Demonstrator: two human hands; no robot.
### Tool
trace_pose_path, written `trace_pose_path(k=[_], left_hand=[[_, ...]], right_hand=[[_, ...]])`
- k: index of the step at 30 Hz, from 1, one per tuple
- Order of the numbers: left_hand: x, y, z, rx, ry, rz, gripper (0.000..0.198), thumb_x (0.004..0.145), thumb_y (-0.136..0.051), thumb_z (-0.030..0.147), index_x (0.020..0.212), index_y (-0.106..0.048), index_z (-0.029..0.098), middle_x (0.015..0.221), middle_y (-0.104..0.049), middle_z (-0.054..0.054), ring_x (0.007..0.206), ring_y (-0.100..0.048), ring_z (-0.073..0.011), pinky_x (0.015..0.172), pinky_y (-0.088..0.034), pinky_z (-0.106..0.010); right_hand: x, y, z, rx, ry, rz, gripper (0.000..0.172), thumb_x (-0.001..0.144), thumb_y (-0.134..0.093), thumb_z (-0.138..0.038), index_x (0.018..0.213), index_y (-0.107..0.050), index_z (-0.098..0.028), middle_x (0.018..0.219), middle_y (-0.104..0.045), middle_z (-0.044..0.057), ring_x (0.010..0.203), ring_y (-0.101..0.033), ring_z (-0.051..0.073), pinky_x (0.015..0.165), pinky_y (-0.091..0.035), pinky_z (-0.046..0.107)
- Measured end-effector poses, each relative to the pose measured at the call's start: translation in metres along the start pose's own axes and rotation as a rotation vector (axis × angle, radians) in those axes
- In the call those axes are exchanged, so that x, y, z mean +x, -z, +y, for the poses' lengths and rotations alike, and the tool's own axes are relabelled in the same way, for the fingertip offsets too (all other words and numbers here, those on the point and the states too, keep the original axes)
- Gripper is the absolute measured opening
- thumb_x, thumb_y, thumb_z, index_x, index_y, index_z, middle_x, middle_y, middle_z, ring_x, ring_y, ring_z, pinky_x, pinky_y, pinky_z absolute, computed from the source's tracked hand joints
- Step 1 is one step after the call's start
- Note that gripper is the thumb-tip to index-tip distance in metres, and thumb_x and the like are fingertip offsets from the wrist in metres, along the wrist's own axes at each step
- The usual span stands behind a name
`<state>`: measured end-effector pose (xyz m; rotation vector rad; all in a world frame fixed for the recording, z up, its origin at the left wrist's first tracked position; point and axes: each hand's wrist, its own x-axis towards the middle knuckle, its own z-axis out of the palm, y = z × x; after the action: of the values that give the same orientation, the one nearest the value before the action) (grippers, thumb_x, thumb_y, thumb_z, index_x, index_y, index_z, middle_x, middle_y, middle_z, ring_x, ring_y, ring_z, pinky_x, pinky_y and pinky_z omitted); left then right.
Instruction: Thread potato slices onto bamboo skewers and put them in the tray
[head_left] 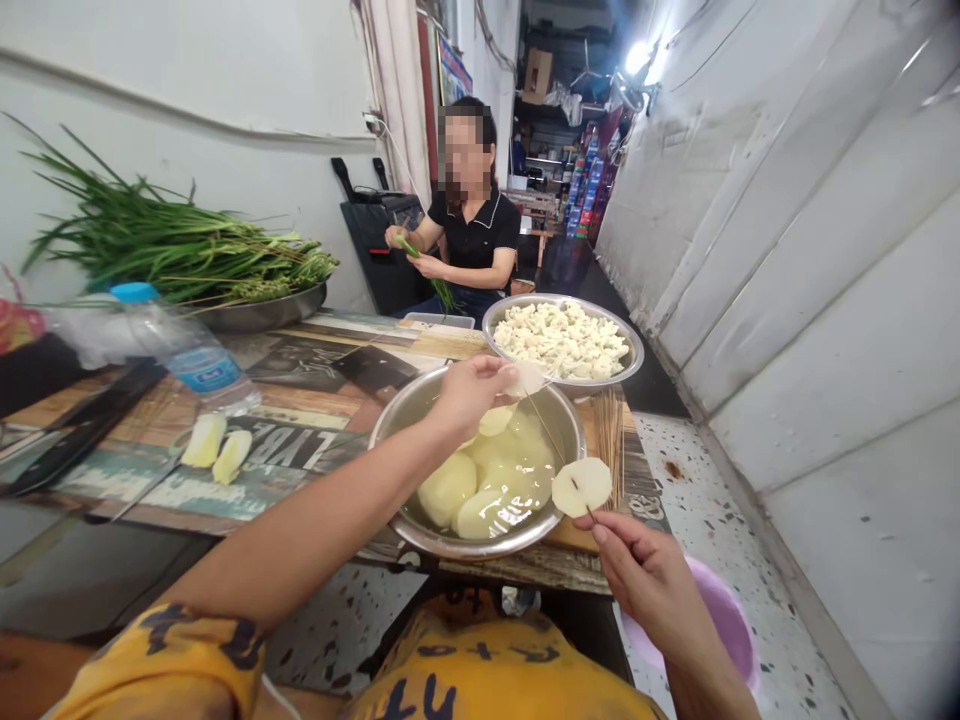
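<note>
My right hand (637, 565) pinches the lower end of a thin bamboo skewer (546, 432). A pale round potato slice (589, 482) is threaded on it just above my fingers. Over the far rim of a steel bowl (576, 450), my left hand (476, 395) is closed on another thin potato slice (527, 378), close to the skewer's upper end; whether the tip pierces it I cannot tell. Water fills the bowl, with peeled potatoes (448, 488) and slices in it. Part of the bowl is hidden under my left forearm.
A steel basin (639, 358) of cut cauliflower stands behind the bowl, loose skewers (611, 440) right of it. Left are a water bottle (199, 355), a knife (67, 435), vegetable pieces (204, 442) and heaped greens (187, 245). A co-worker (480, 235) handles green stalks opposite. A pink tub (724, 610) is below right.
</note>
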<state>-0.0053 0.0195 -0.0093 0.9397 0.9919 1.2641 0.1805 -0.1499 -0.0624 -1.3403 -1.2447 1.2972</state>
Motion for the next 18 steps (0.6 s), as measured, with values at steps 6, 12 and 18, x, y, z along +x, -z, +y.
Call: trace_pose_path(k=[6,12,18], left_hand=[[0.0018,-0.0002,-0.0017,0.012,-0.07,0.028,0.022,0.059,-0.076,0.021,0.073,-0.062,0.011,0.072,-0.066,-0.003,0.064,-0.06,-0.012,0.062,-0.049,-0.026],[0.0032,-0.0006,-0.004,0.052,-0.103,0.052,0.022,0.056,-0.077,0.023,0.071,-0.064,0.012,0.068,-0.065,-0.002,0.06,-0.056,-0.0096,0.057,-0.044,-0.022],[0.003,-0.0006,-0.0064,0.036,-0.092,0.038,0.022,0.056,-0.076,0.022,0.07,-0.063,0.013,0.068,-0.065,-0.002,0.06,-0.056,-0.0096,0.059,-0.045,-0.023]], right_hand=[[0.0003,-0.0004,-0.0001,0.034,-0.002,-0.008,0.046,0.084,-0.055,-0.051,0.1,-0.06,-0.008,0.044,-0.025,-0.011,0.038,-0.02,0.004,0.037,-0.01,0.019],[-0.0004,-0.0014,-0.0025,0.035,-0.003,-0.019,0.047,0.084,-0.054,-0.053,0.1,-0.06,-0.009,0.045,-0.025,-0.011,0.038,-0.019,0.004,0.036,-0.011,0.019],[-0.0008,-0.0023,0.0012,0.074,-0.016,-0.009,0.046,0.084,-0.055,-0.052,0.1,-0.06,-0.009,0.046,-0.023,-0.011,0.039,-0.017,0.004,0.036,-0.011,0.018]])
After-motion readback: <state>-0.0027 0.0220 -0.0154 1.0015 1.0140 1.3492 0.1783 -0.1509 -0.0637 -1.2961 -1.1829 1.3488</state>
